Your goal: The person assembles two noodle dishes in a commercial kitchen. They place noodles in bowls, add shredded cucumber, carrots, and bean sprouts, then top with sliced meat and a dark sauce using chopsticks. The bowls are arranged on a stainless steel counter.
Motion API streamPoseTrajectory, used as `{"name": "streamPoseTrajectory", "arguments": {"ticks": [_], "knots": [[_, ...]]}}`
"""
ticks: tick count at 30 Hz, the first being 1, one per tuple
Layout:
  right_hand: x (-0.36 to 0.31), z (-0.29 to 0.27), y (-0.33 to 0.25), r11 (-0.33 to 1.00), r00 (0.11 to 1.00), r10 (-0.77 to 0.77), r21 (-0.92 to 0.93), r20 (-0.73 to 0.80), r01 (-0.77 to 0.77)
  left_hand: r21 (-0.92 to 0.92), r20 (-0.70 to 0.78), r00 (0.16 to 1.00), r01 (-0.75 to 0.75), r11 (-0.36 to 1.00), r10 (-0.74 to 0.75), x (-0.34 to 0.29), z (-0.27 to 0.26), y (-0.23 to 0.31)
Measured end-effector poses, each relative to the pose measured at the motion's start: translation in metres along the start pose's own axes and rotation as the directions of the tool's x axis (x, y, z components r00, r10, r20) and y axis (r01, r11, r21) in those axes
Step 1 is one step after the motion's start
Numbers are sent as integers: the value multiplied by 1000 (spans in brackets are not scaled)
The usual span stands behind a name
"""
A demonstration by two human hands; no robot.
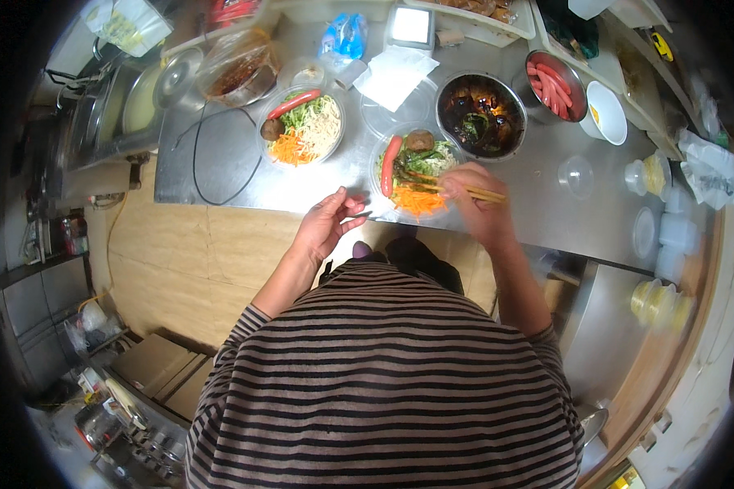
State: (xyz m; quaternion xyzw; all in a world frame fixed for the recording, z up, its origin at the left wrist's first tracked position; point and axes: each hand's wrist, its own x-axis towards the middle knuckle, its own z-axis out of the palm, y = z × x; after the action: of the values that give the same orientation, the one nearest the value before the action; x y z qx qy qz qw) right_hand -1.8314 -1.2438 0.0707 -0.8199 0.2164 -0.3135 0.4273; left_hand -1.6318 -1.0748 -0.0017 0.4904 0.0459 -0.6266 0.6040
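My right hand [475, 198] grips a pair of wooden chopsticks [432, 181], their tips down in the nearer round plastic bowl [446, 213]. That bowl holds a red sausage [391, 165], a brown egg [420, 141], shredded carrot [421, 201] and green shreds. My left hand [332, 221] hovers empty at the table's front edge, fingers apart and palm turned inward. Farther left stands a second bowl [339, 145], filled with a sausage [295, 103], a brown egg [272, 129], shredded carrot, green strips and pale shreds. Beyond the nearer bowl is a metal pot [482, 114] of dark broth.
A metal bowl of sausages [553, 91] and a white bowl [603, 114] stand at the back right. White paper [395, 77] partly covers a clear lid [377, 116]. A bag-covered metal pot [240, 69] sits back left. A black cable [196, 163] loops over the steel table [538, 212].
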Motion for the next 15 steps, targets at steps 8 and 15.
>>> {"name": "streamPoseTrajectory", "arguments": {"ticks": [8,15], "knots": [[-16,-27,-2,889,915,395,289,-88,-356,29,-3,999,-33,999,33,-6,4,2],[-22,-36,19,940,954,300,179,-17,-292,74,24,998,-67,995,65,-3,5,8]]}}
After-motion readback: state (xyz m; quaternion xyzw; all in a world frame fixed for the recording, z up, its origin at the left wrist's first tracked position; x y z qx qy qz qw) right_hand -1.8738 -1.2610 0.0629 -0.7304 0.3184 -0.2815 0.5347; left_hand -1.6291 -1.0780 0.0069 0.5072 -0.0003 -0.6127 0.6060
